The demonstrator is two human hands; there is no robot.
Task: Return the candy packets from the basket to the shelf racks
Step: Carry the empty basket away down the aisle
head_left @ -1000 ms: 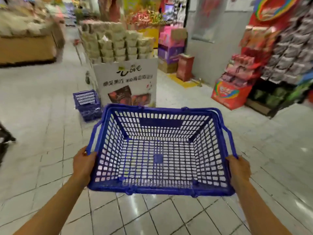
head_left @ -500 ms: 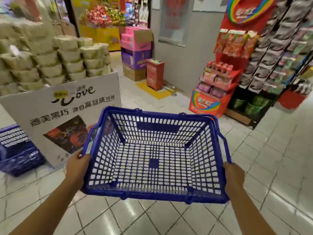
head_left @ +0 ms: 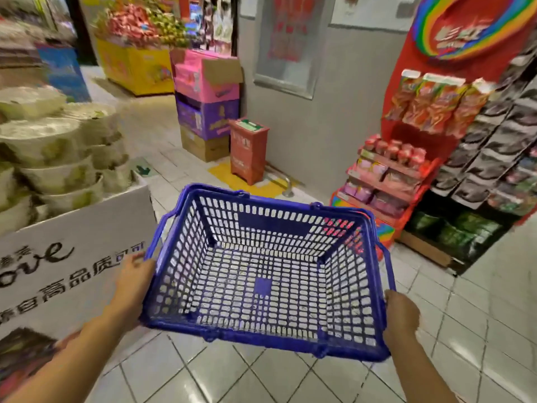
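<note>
**Item: blue mesh basket, carried two-handed, no packets inside**

Location: the basket (head_left: 267, 274) sits at centre frame, held level above the tiled floor (head_left: 261, 379). The left hand (head_left: 132, 282) grips the rim at 9 o'clock, fingers curled over the edge; the right hand (head_left: 402, 315) is closed around the rim at 4 o'clock. No candy packets show through the mesh. The red candy rack (head_left: 386, 181) stands at 2 o'clock, apart from the basket.

Materials: basket of rigid moulded plastic, open lattice walls and base, one solid square at the centre of the floor, folded handles lying along the rim. Rack of printed cardboard, stepped shelves holding glossy pouches. Floor of glazed, reflective pale tiles.

Hazards, as judged:
- The white display board (head_left: 72, 257) at 9 o'clock is just beside the left hand; a swing could knock it.
- Shiny tiles may be slippery underfoot.
- Motion blur hides the rack's detail, so a gap left there could go unnoticed.
</note>
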